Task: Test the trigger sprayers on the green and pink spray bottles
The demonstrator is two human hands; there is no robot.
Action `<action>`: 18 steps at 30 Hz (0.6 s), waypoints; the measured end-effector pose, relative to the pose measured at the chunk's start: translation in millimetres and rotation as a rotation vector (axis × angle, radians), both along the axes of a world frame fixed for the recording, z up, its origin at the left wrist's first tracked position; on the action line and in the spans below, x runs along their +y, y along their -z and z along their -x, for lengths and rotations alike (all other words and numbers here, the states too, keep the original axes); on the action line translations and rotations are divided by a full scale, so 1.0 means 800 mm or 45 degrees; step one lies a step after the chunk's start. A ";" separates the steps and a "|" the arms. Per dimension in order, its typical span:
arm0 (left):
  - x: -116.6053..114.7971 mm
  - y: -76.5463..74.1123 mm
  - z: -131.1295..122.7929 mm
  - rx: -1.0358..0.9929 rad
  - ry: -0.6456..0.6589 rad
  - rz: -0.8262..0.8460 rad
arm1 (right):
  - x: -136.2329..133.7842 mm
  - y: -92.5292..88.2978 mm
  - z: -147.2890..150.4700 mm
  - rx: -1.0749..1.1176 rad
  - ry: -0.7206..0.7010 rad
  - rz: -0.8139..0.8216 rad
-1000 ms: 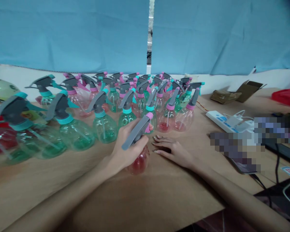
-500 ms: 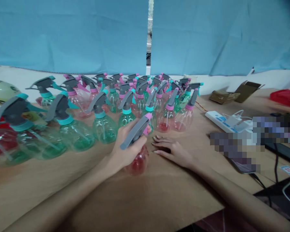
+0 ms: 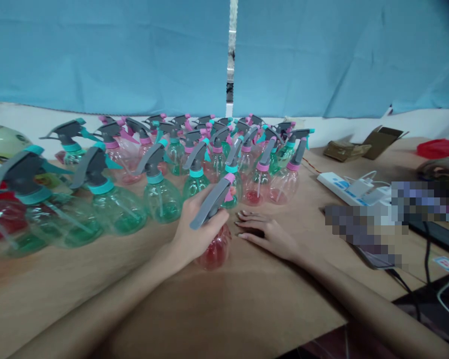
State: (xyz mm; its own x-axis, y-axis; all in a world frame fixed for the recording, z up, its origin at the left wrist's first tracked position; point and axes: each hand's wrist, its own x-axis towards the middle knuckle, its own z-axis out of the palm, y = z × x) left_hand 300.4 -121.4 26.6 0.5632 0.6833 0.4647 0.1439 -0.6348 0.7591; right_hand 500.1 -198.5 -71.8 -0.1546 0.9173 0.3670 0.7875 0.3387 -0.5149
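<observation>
My left hand [image 3: 198,227] is wrapped round the neck of a spray bottle [image 3: 215,252] with a clear red body, grey head and pink nozzle. Its base is close to the table [image 3: 164,309]; whether it touches, I cannot tell. To the right of it, my right hand [image 3: 267,232] lies flat on the table, fingers spread and pointing left, holding nothing. Just beyond the hands stands a row of green spray bottles with turquoise collars, among them one green bottle [image 3: 162,199]. A pink-collared bottle [image 3: 254,189] stands beyond my right hand.
Several more red and green spray bottles crowd the back. On the right lie a white power strip [image 3: 336,187], a phone [image 3: 362,239] with a cable, an open cardboard box [image 3: 383,139] and a red item [image 3: 439,148]. Another person's hand [image 3: 441,167] is at the right edge.
The spray bottle in my left hand has tilted and shifted slightly to the right. My right hand has stayed put. Another person's hand has come in at the right edge.
</observation>
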 end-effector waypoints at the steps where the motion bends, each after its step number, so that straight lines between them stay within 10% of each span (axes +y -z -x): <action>1: 0.000 0.000 0.000 0.002 -0.002 0.005 | 0.000 0.000 0.000 -0.002 0.000 0.002; 18: -0.001 0.000 0.000 0.015 -0.027 -0.036 | 0.000 0.000 -0.001 -0.010 -0.004 0.005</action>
